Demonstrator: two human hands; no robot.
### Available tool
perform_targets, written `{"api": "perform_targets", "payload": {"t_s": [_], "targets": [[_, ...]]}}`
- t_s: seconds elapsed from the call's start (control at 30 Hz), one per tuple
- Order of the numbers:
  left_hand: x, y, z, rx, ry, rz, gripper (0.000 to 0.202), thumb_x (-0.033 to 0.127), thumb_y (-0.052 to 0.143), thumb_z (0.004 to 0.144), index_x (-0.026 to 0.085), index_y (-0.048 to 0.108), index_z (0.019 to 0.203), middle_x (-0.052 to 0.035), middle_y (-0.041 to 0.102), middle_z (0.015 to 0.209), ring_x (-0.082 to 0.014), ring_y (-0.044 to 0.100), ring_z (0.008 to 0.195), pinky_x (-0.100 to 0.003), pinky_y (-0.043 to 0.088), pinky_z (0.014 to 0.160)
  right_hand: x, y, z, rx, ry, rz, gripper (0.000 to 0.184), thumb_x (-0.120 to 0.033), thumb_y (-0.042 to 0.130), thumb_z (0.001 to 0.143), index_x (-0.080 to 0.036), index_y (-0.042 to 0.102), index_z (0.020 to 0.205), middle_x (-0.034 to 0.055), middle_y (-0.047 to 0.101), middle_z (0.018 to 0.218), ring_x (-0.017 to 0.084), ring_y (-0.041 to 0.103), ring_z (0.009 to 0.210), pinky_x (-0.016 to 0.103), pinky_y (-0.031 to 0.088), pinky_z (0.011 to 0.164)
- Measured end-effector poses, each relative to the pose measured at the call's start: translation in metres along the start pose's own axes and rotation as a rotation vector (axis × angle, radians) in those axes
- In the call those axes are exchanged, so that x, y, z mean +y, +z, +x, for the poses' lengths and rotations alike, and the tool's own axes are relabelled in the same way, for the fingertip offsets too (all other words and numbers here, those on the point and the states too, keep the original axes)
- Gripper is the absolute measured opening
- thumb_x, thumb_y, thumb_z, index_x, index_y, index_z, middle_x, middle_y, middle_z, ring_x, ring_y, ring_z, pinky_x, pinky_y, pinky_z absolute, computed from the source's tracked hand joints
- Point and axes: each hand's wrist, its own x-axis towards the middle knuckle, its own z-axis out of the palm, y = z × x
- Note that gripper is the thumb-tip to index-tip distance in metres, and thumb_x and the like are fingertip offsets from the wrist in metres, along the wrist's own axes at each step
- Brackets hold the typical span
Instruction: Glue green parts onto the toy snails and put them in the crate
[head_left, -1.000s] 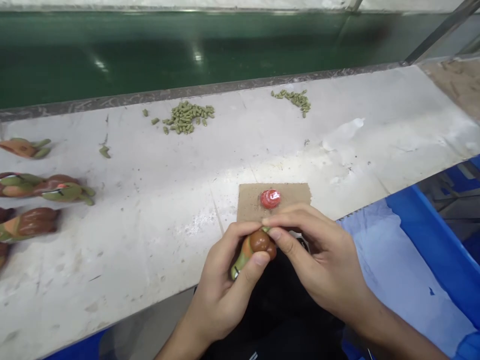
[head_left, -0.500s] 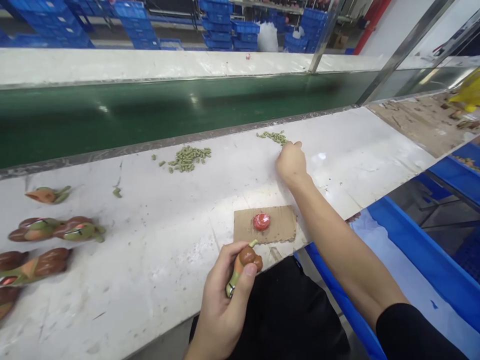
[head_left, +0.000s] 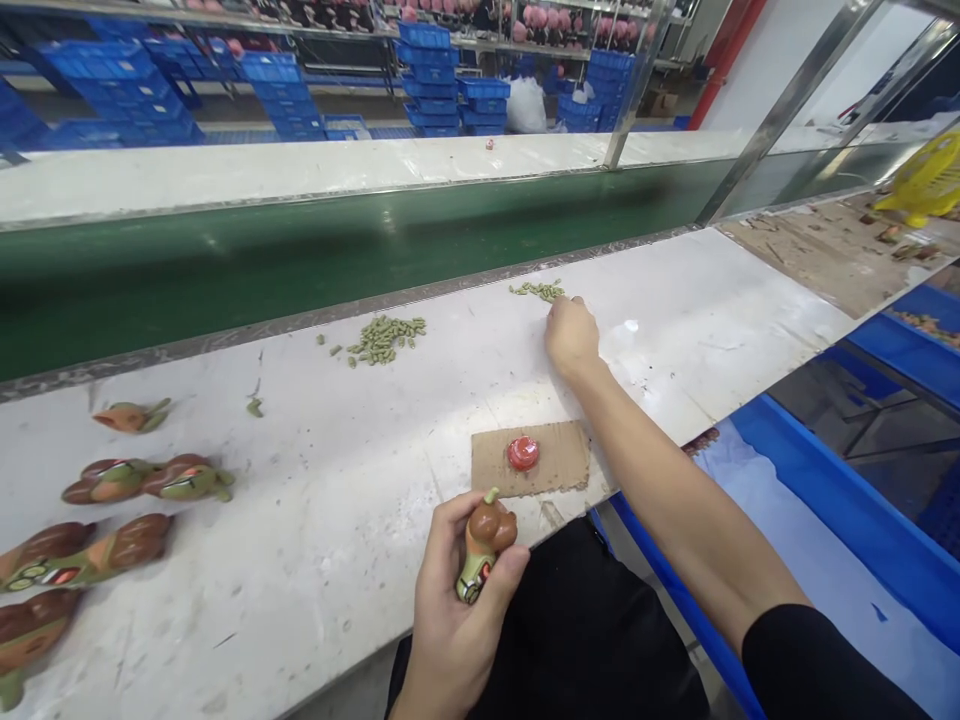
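On the cardboard piece (head_left: 562, 458) we have a glossy red blob (head_left: 523, 453). Just this side of the cardboard, our left hand (head_left: 457, 615) grips a brown-and-green figurine (head_left: 480, 550) between thumb and fingers, green stub (head_left: 490, 495) upward! Beyond the cardboard, our right hand (head_left: 572, 335) is at the small pellet pile (head_left: 537, 291); its fingertips are hidden, so we can't tell whether they pinch. Well left of the cardboard, we see similar figurines (head_left: 187, 478) lying.
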Motion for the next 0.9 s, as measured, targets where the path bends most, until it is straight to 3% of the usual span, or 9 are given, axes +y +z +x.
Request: {"api": "perform_targets", "payload": {"t_s": [0.07, 0.13, 0.27, 0.33, 0.43, 0.53, 0.67, 0.8, 0.9], "targets": [[0.004, -0.001, 0.0, 0.013, -0.022, -0.01, 0.038, 0.055, 0.091, 0.102, 0.03, 0.069, 0.121, -0.0029, 0.082, 0.115, -0.0233, 0.081, 0.104, -0.034, 0.065, 0.096, 0.001, -0.008, -0.018, -0.036, -0.053, 0.085, 0.01, -0.019, 0.072, 0.112, -0.014, 0.08, 0.115, 0.0136, 0.081, 0.126, 0.026, 0.077, 0.108, 0.046, 0.062, 0.104], [0.012, -0.002, 0.0, 0.032, -0.036, -0.024, 0.03, 0.048, 0.088, 0.105, 0.029, 0.067, 0.113, -0.0012, 0.081, 0.11, -0.0206, 0.08, 0.098, -0.032, 0.065, 0.091, 0.005, -0.019, -0.048, -0.102, -0.113, 0.19, 0.017, -0.013, 0.064, 0.111, -0.013, 0.081, 0.109, 0.0127, 0.083, 0.109, 0.023, 0.077, 0.087, 0.04, 0.063, 0.09], [0.027, -0.002, 0.005, 0.059, -0.008, -0.047, 0.021, 0.042, 0.082, 0.111, 0.029, 0.066, 0.11, 0.0001, 0.08, 0.106, -0.0168, 0.075, 0.085, -0.027, 0.063, 0.076, 0.025, -0.044, -0.127, -0.274, -0.22, 0.431, 0.022, -0.036, 0.074, 0.112, -0.019, 0.087, 0.109, 0.0035, 0.079, 0.079, 0.019, 0.068, 0.062, 0.032, 0.055, 0.06], [0.031, 0.001, 0.008, 0.042, 0.046, -0.051, 0.018, 0.038, 0.083, 0.111, 0.03, 0.067, 0.113, -0.0016, 0.082, 0.113, -0.0193, 0.079, 0.096, -0.028, 0.065, 0.079, 0.035, -0.056, -0.162, -0.37, -0.255, 0.624, 0.021, -0.041, 0.081, 0.107, -0.023, 0.091, 0.105, 0.0047, 0.084, 0.089, 0.015, 0.062, 0.058, 0.028, 0.051, 0.053], [0.031, 0.009, 0.011, -0.017, 0.091, -0.058, 0.015, 0.03, 0.082, 0.109, 0.03, 0.068, 0.115, -0.002, 0.084, 0.116, -0.0214, 0.082, 0.106, -0.031, 0.068, 0.087, 0.046, -0.066, -0.197, -0.443, -0.26, 0.772, 0.015, -0.033, 0.081, 0.107, -0.031, 0.096, 0.109, 0.0039, 0.086, 0.102, 0.011, 0.062, 0.058, 0.025, 0.052, 0.051], [0.028, 0.018, 0.011, -0.09, 0.068, -0.09, 0.015, 0.024, 0.081, 0.108, 0.03, 0.067, 0.112, 0.0024, 0.082, 0.103, -0.0174, 0.082, 0.094, -0.028, 0.067, 0.083, 0.053, -0.067, -0.213, -0.426, -0.263, 0.76, 0.024, -0.025, 0.078, 0.109, -0.038, 0.096, 0.117, 0.0018, 0.082, 0.095, 0.011, 0.064, 0.062, 0.023, 0.054, 0.053], [0.022, 0.024, 0.007, -0.094, 0.039, -0.131, 0.014, 0.024, 0.081, 0.11, 0.029, 0.068, 0.112, 0.0032, 0.081, 0.102, -0.0146, 0.08, 0.093, -0.024, 0.065, 0.085, 0.06, -0.063, -0.22, -0.402, -0.227, 0.779, 0.024, -0.024, 0.079, 0.108, -0.036, 0.096, 0.12, 0.0015, 0.08, 0.09, 0.011, 0.064, 0.063, 0.023, 0.055, 0.055], [0.02, 0.025, 0.005, -0.101, -0.01, -0.154, 0.017, 0.026, 0.082, 0.11, 0.028, 0.066, 0.111, 0.0023, 0.082, 0.106, -0.0154, 0.081, 0.098, -0.026, 0.066, 0.091, 0.065, -0.059, -0.223, -0.448, -0.083, 0.922, 0.011, -0.028, 0.085, 0.105, -0.031, 0.094, 0.111, -0.0029, 0.073, 0.069, 0.012, 0.066, 0.058, 0.021, 0.056, 0.054], [0.018, 0.022, 0.005, -0.118, 0.038, -0.132, 0.019, 0.026, 0.083, 0.11, 0.029, 0.065, 0.115, 0.0016, 0.082, 0.106, -0.0164, 0.081, 0.096, -0.027, 0.066, 0.09, 0.065, -0.056, -0.222, -0.447, -0.083, 0.922, 0.008, -0.028, 0.085, 0.104, -0.03, 0.093, 0.103, -0.0033, 0.073, 0.069, 0.012, 0.066, 0.057, 0.022, 0.054, 0.053]]}}
